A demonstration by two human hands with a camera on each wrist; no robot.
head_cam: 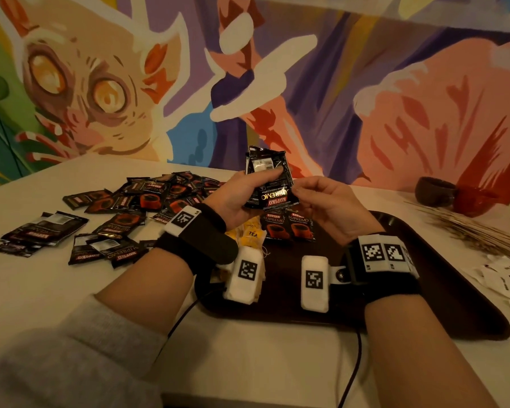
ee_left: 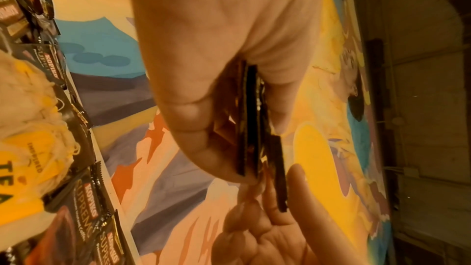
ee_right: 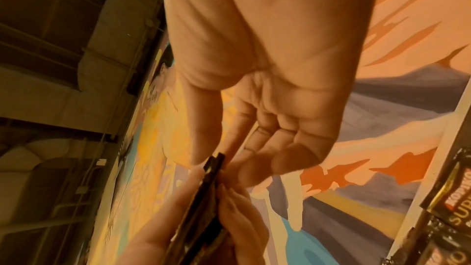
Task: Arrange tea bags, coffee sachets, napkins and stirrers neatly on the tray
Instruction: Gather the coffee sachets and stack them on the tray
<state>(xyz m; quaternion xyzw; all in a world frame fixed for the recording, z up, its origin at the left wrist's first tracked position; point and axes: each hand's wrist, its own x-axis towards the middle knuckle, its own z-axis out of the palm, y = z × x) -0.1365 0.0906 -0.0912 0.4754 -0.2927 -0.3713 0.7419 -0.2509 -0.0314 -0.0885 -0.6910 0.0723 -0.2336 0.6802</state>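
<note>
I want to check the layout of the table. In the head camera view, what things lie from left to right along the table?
Loose coffee sachets → yellow tea bags → two coffee sachets on the tray → bare tray → stirrers → white packets.

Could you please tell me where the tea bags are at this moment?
In the head view the tea bags lie at the tray's far left, just left of two coffee sachets and under the left hand.
</note>
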